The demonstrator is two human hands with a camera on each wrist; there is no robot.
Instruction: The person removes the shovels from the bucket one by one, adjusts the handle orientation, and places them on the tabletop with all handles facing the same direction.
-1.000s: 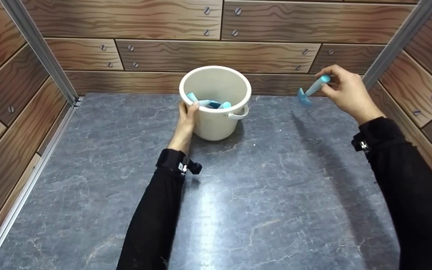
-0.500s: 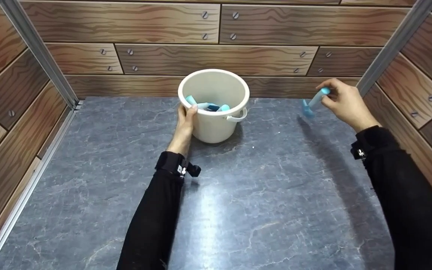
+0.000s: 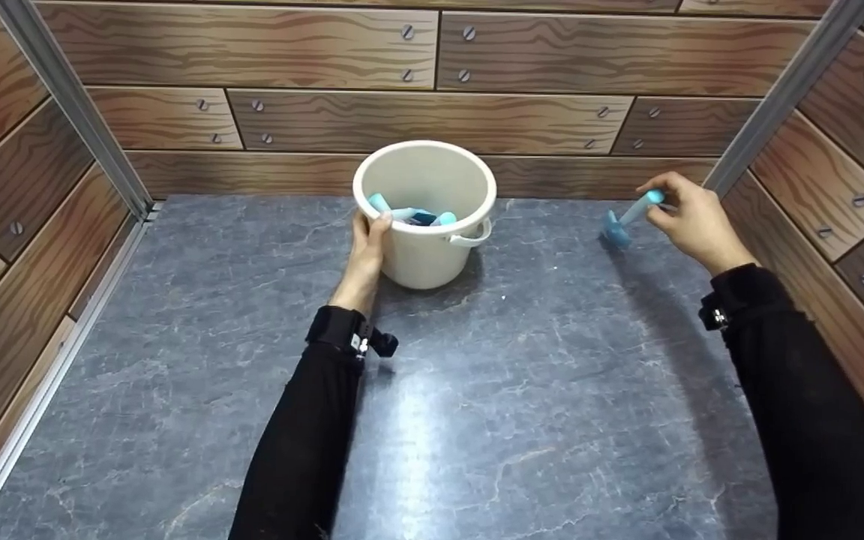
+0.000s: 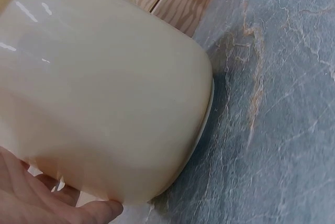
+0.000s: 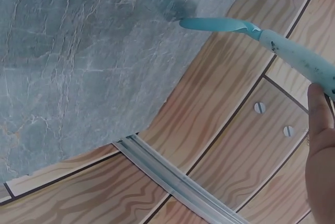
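Note:
A cream bucket (image 3: 424,251) stands upright near the back wall. My left hand (image 3: 364,255) grips its left side, thumb near the rim; the left wrist view shows several of those fingers (image 4: 99,211) against the bucket wall (image 4: 115,82). Inside lie several light-blue handles (image 3: 402,213) and a dark-blue part, partly hidden by the rim. Off to the right, my right hand (image 3: 694,221) pinches a toy shovel (image 3: 638,210) by its pale-blue handle, blade downward. In the right wrist view its thin blue blade (image 5: 214,24) is seen edge-on, close to the floor; whether they touch I cannot tell.
Wood-print panels form the back wall (image 3: 327,120) and both sides, joined by grey metal corner strips (image 3: 784,90). Grey marbled floor (image 3: 552,390) spreads around and in front of the bucket. The bucket's white carry handle (image 3: 471,238) hangs at its right.
My right hand has lowered the toy shovel, bringing its blade nearer the floor. The left hand stays on the bucket. The whole view has shifted slightly.

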